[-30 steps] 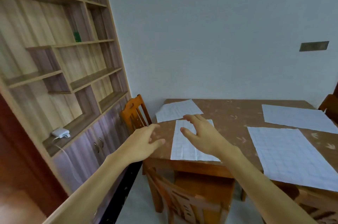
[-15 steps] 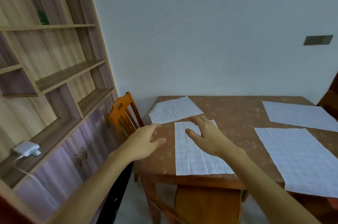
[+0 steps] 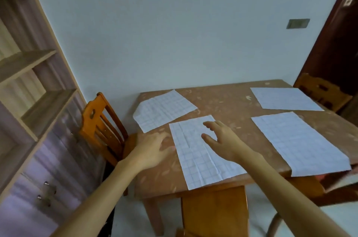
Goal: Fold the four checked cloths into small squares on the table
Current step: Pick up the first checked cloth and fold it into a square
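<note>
Head view: four checked cloths are seen spread flat on the bench (image 3: 228,101). The near-left cloth (image 3: 195,161) is laid up to the front edge, and the near-right cloth (image 3: 298,142) is carried slightly over it. One corner of the far-left cloth (image 3: 164,110) is curled at the bench's left edge, beside a chair (image 3: 96,120). The far-right cloth (image 3: 284,99) is set near the back. A bare strip is left between the left and right pairs.

The right hand (image 3: 222,138) is held over the near-left cloth, its grip open and its fingers spread (contact cannot be told). The left hand (image 3: 153,149), blurred, is spread open-gripped over bare wood just beside that cloth. Part of the cloth's right side is hidden by the right forearm.
</note>
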